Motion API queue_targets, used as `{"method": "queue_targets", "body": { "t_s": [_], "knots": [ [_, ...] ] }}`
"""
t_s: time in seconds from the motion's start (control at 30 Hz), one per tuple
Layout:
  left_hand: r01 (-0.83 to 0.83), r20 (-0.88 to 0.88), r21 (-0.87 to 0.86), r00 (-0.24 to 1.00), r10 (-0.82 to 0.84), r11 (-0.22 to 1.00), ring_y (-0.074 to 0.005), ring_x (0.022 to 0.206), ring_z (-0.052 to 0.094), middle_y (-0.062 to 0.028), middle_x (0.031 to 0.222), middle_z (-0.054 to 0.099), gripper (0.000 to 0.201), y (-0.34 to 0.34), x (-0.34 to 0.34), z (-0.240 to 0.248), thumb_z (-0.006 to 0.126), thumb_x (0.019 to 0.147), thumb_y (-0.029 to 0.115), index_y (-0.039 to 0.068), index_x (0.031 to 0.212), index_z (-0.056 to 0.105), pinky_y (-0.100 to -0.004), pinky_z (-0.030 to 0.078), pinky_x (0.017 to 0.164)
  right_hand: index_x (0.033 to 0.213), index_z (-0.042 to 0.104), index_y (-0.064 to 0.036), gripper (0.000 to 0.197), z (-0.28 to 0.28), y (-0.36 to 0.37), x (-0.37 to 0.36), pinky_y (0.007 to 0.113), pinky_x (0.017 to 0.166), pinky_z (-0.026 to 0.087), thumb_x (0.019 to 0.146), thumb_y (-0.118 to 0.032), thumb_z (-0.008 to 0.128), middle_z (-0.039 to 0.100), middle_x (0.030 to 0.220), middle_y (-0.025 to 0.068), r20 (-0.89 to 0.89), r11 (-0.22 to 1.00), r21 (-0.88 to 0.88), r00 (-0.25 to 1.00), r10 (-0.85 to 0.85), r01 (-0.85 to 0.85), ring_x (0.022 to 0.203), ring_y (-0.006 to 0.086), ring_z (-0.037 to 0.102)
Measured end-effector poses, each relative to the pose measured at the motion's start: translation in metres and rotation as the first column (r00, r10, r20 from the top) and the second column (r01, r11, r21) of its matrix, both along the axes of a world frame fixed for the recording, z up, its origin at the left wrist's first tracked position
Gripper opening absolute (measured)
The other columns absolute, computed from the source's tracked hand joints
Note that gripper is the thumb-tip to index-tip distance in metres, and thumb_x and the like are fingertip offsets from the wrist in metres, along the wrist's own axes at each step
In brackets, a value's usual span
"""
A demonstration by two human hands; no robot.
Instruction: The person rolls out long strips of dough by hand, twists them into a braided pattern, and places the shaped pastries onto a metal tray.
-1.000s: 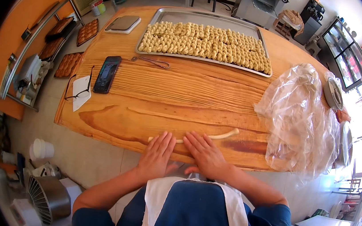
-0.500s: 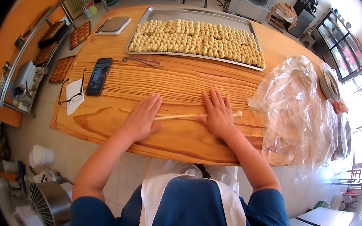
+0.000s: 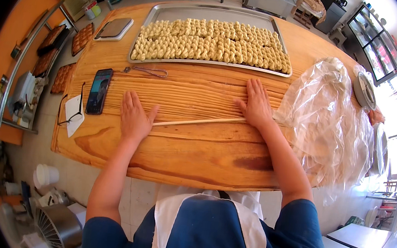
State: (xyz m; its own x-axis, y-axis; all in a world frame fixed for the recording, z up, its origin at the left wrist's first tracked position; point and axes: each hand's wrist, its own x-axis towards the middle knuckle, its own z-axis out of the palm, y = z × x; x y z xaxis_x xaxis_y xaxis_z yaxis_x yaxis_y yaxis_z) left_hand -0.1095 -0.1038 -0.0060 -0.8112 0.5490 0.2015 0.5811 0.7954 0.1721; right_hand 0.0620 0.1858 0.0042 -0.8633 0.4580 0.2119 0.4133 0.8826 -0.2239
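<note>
A long, thin rope of dough [image 3: 201, 122] lies across the wooden table [image 3: 194, 158], slanting slightly up to the right. Flat on its left end rests my left hand [image 3: 136, 119], fingers stretched out and thumb apart. My right hand [image 3: 258, 105] lies palm down over the right end, its fingers pointing away from me. Both palms hide the rope's ends. Beyond my hands, a metal tray [image 3: 211, 14] carries rows of small twisted dough pieces [image 3: 212, 45].
To the left lie a phone [image 3: 99, 91], glasses [image 3: 82, 106] on white paper, and a scale [image 3: 114, 29]. A corded strap [image 3: 149, 71] sits before the tray. Crumpled clear plastic [image 3: 324, 118] covers the right side, near a bowl [image 3: 364, 90].
My hands have spread apart, the left going left and the right moving right and farther away. The dough rope between them shows longer.
</note>
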Motion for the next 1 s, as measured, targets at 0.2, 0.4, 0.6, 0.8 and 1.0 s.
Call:
{"method": "queue_targets", "body": {
  "t_s": [0.2,0.4,0.6,0.8,1.0],
  "knots": [
    [0.4,0.034,-0.02,0.916,-0.399,0.916,-0.0359,0.13,0.017,-0.0217,0.14,0.02,0.073,-0.009,-0.015,0.013,0.042,0.087,0.045,-0.006,0.134,0.018,-0.0398,0.016,0.107,0.131,0.029,0.0048,0.078,0.002,0.0,0.007,0.041,0.106,0.017,0.08,-0.051,0.05,0.028,0.137,0.0207,-0.043,0.994,0.019,0.993,-0.11,0.11,0.131,0.0303,0.021],
    [0.446,0.145,-0.093,0.891,-0.431,0.89,-0.0391,0.129,0.019,-0.0258,0.138,0.02,0.08,-0.104,0.085,0.021,0.054,0.079,0.042,-0.007,0.132,0.022,-0.0453,0.017,0.104,0.131,0.025,0.0071,0.095,0.019,-0.065,0.141,0.041,0.106,0.017,0.07,-0.059,0.056,0.024,0.138,0.0237,0.163,0.985,0.017,0.973,0.164,-0.169,0.13,0.0347,0.02],
    [0.203,0.046,-0.047,0.979,-0.2,0.978,-0.0396,0.127,0.021,-0.0278,0.136,0.023,0.078,-0.065,0.044,0.005,0.051,0.081,0.044,-0.01,0.13,0.023,-0.0434,0.02,0.104,0.132,0.023,0.0075,0.093,0.012,-0.035,0.09,0.041,0.107,0.015,0.074,-0.06,0.051,0.022,0.139,0.0222,0.167,0.984,-0.057,0.97,0.176,-0.169,0.132,0.0325,0.016],
    [0.161,-0.195,-0.019,0.967,-0.162,0.987,-0.0377,0.126,0.024,-0.0264,0.134,0.028,0.068,-0.023,-0.044,-0.006,0.045,0.087,0.039,-0.01,0.13,0.025,-0.0422,0.02,0.104,0.132,0.026,0.0037,0.081,0.002,0.022,0.002,0.039,0.108,0.015,0.08,-0.052,0.05,0.023,0.14,0.0193,-0.055,0.998,-0.057,0.998,0.022,-0.025,0.132,0.0299,0.015],
    [0.419,-0.043,-0.035,0.907,-0.42,0.907,-0.0368,0.128,0.021,-0.0239,0.137,0.024,0.065,-0.041,-0.013,0.014,0.046,0.087,0.034,-0.006,0.133,0.023,-0.0419,0.018,0.105,0.131,0.028,0.0035,0.081,0.001,-0.002,0.034,0.04,0.107,0.015,0.079,-0.053,0.051,0.025,0.138,0.0212,-0.082,0.992,-0.083,0.993,0.09,-0.097,0.132,0.0314,0.016]
  ]
}}
